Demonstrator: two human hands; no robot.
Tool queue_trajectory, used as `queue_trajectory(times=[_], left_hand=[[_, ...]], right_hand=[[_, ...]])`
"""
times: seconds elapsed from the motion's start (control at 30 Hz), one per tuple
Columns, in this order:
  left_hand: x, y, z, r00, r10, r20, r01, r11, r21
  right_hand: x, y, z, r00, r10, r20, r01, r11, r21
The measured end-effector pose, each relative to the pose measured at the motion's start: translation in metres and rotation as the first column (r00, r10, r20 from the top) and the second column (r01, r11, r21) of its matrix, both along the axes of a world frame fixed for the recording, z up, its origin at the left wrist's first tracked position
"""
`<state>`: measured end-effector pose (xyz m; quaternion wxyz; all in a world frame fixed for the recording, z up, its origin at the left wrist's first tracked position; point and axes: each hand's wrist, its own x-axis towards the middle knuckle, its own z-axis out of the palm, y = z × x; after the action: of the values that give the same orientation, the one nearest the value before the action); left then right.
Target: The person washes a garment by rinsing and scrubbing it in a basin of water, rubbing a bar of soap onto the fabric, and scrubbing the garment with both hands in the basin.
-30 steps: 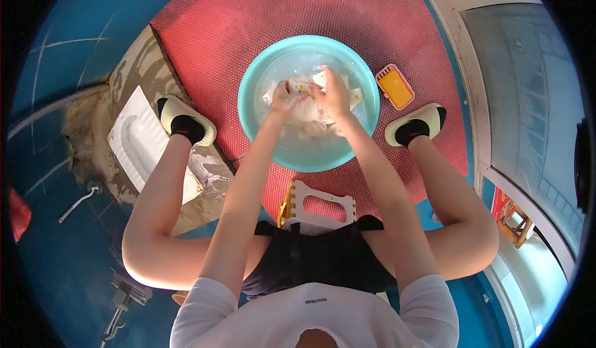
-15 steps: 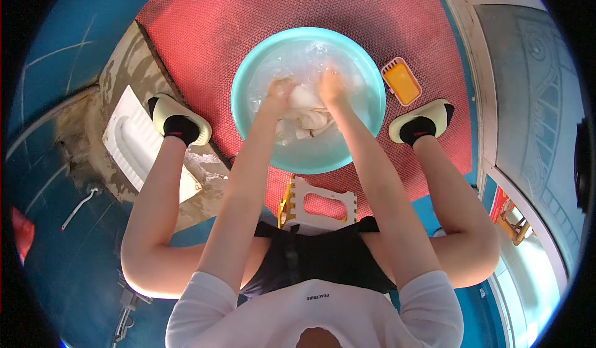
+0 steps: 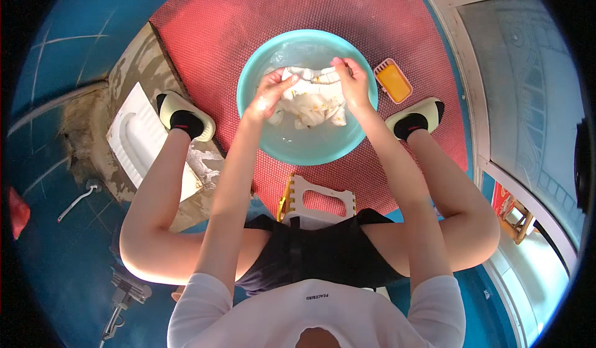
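White wet cloth (image 3: 312,101) hangs over the teal basin (image 3: 292,151), stretched sideways between both hands. Left hand (image 3: 268,93) pinches its left end, right hand (image 3: 352,82) grips its right end. Both hands are equally near, fingers closed on it.

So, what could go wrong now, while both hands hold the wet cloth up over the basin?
1. The left hand and right hand hold the white cloth stretched above the teal basin; water may drip or splash onto the red mat, making it slippery.
2. The orange soap dish sits close by the basin's rim; an elbow or the cloth could knock it.
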<state>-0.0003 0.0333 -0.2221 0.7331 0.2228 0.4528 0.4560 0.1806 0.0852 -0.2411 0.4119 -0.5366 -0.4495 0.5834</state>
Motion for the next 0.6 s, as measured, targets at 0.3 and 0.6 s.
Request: queue_trajectory(times=[0.3, 0.6], left_hand=[[0.026, -0.035, -0.04, 0.973, 0.203, -0.106, -0.218, 0.964, -0.15], [0.071, -0.015, -0.054, 0.262, -0.047, -0.964, -0.236, 0.965, -0.111]], right_hand=[[0.009, -0.037, -0.037, 0.937, 0.082, 0.341, -0.117, 0.99, 0.084], [-0.027, -0.051, -0.045, 0.511, 0.043, 0.859, -0.282, 0.952, 0.12]])
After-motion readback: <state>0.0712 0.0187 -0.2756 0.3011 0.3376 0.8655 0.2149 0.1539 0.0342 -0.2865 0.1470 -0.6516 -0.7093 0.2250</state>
